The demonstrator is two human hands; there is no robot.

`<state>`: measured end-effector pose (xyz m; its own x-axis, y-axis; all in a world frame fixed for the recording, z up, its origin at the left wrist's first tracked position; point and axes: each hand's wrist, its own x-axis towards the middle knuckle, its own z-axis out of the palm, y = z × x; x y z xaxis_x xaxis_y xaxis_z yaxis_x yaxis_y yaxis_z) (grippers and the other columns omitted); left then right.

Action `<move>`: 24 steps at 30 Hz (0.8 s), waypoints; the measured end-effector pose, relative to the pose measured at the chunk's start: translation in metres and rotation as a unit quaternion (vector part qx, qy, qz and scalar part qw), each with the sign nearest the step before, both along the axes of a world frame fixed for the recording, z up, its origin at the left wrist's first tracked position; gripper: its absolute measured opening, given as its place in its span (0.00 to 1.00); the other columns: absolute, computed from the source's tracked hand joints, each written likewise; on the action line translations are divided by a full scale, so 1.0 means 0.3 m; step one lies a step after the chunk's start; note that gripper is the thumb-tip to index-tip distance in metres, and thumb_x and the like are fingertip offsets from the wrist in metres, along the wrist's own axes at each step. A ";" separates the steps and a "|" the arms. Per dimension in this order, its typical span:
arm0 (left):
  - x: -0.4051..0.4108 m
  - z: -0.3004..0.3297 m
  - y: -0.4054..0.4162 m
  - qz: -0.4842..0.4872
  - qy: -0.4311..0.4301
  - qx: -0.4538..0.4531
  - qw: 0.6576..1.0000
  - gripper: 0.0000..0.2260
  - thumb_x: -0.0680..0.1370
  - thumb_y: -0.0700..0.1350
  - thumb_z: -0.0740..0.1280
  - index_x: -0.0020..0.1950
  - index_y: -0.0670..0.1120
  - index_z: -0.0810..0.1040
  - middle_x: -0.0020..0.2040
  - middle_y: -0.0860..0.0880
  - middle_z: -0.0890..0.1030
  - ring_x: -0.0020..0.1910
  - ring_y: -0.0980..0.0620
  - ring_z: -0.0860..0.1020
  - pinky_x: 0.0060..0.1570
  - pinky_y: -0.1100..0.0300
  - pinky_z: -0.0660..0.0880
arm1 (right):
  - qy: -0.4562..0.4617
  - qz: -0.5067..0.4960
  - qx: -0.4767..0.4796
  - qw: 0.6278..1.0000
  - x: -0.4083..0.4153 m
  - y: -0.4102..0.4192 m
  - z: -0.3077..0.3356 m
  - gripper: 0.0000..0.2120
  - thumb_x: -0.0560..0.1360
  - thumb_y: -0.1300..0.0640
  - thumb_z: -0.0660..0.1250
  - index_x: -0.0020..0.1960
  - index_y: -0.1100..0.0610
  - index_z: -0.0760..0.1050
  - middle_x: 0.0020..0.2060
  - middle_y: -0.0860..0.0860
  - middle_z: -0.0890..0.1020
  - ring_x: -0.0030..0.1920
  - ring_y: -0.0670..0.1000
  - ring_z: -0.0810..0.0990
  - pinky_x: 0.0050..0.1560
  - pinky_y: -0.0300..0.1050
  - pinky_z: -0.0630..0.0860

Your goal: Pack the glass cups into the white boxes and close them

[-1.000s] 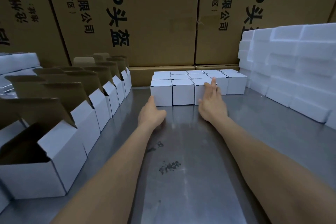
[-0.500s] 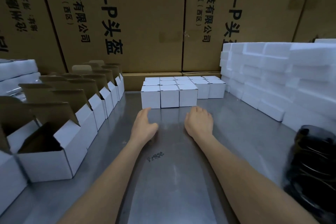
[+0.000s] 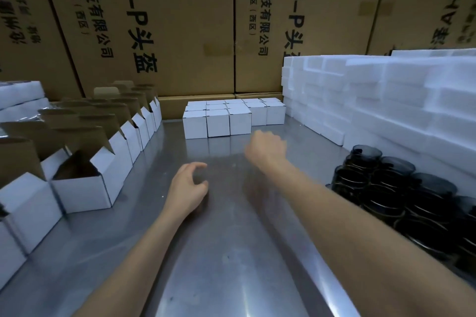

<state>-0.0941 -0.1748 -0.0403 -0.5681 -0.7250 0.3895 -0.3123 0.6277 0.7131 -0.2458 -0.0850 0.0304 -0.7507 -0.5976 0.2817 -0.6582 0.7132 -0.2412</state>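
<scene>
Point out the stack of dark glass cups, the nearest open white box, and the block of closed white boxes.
dark glass cups (image 3: 401, 193), head view, side of a stack.
nearest open white box (image 3: 82, 194), head view, front wall.
closed white boxes (image 3: 217, 123), head view, front-row box face.

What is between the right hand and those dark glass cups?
Nothing visible. The right hand hangs over bare metal table, and the stacked dark glass cups stand off to its right near the white foam blocks. Only open tabletop lies between them.

Both hands (image 3: 189, 189) (image 3: 266, 148) empty above steel table (image 3: 231, 265).
</scene>
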 end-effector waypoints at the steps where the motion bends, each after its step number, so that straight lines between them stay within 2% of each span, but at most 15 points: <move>1: 0.011 0.002 0.010 0.001 0.003 0.004 1.000 0.17 0.74 0.34 0.67 0.61 0.43 0.77 0.61 0.46 0.76 0.62 0.49 0.73 0.53 0.67 0.63 | 0.001 -0.035 0.000 0.999 -0.035 0.027 0.050 0.13 0.75 0.58 0.59 0.58 0.57 0.74 0.58 0.56 0.77 0.60 0.58 0.74 0.48 0.45 0.65; 3: 0.028 0.003 0.030 0.003 0.004 0.007 1.000 0.16 0.74 0.33 0.66 0.60 0.43 0.78 0.60 0.47 0.76 0.61 0.49 0.74 0.52 0.68 0.63 | -0.013 -0.129 0.035 0.991 -0.113 0.108 0.116 0.18 0.76 0.56 0.58 0.64 0.57 0.71 0.63 0.58 0.72 0.64 0.59 0.70 0.57 0.47 0.65; 5: 0.039 0.003 0.047 0.005 0.007 0.010 1.000 0.15 0.74 0.33 0.66 0.59 0.43 0.78 0.58 0.48 0.76 0.59 0.50 0.74 0.50 0.68 0.63 | -0.059 -0.232 0.110 0.965 -0.174 0.205 0.132 0.23 0.77 0.52 0.57 0.70 0.57 0.67 0.69 0.61 0.65 0.70 0.63 0.63 0.70 0.55 0.59; 8: 0.047 0.008 0.057 0.005 0.009 0.015 1.000 0.15 0.74 0.33 0.66 0.59 0.43 0.78 0.56 0.49 0.75 0.57 0.51 0.74 0.49 0.68 0.63 | -0.088 -0.291 0.211 0.929 -0.213 0.296 0.110 0.27 0.78 0.47 0.53 0.74 0.57 0.62 0.72 0.63 0.61 0.73 0.65 0.58 0.73 0.63 0.51; 11: 0.048 0.013 0.059 0.009 0.016 0.019 1.000 0.15 0.74 0.33 0.66 0.58 0.44 0.78 0.54 0.50 0.75 0.57 0.50 0.74 0.48 0.67 0.64 | -0.109 -0.290 0.238 0.920 -0.224 0.308 0.086 0.28 0.79 0.43 0.48 0.73 0.56 0.64 0.72 0.61 0.65 0.73 0.63 0.61 0.73 0.62 0.50; 13: 0.049 0.015 0.059 0.012 0.025 0.027 0.999 0.14 0.74 0.33 0.66 0.58 0.44 0.79 0.53 0.50 0.74 0.57 0.50 0.74 0.48 0.68 0.63 | -0.122 -0.288 0.242 0.919 -0.230 0.301 0.079 0.29 0.80 0.41 0.45 0.74 0.56 0.62 0.73 0.60 0.64 0.73 0.63 0.60 0.74 0.61 0.48; 17: 0.051 0.016 0.054 0.009 0.035 0.041 0.999 0.14 0.74 0.34 0.66 0.58 0.45 0.78 0.54 0.51 0.74 0.59 0.50 0.73 0.50 0.67 0.64 | -0.086 -0.279 0.216 0.932 -0.240 0.280 0.080 0.24 0.78 0.47 0.53 0.70 0.55 0.67 0.69 0.60 0.69 0.71 0.62 0.64 0.73 0.59 0.49; 21: 0.051 0.018 0.051 0.008 0.042 0.047 0.998 0.14 0.75 0.34 0.66 0.58 0.44 0.78 0.53 0.51 0.74 0.59 0.50 0.73 0.51 0.67 0.64 | -0.048 -0.212 0.175 0.960 -0.202 0.237 0.062 0.15 0.74 0.53 0.57 0.58 0.56 0.74 0.57 0.57 0.76 0.60 0.58 0.73 0.66 0.53 0.58; 24: 0.053 0.019 0.053 0.004 0.047 0.052 0.998 0.14 0.75 0.34 0.66 0.58 0.44 0.78 0.53 0.51 0.74 0.59 0.50 0.74 0.51 0.68 0.64 | -0.019 -0.145 0.154 0.977 -0.137 0.168 0.045 0.15 0.75 0.54 0.58 0.59 0.57 0.74 0.59 0.58 0.76 0.60 0.60 0.74 0.65 0.53 0.60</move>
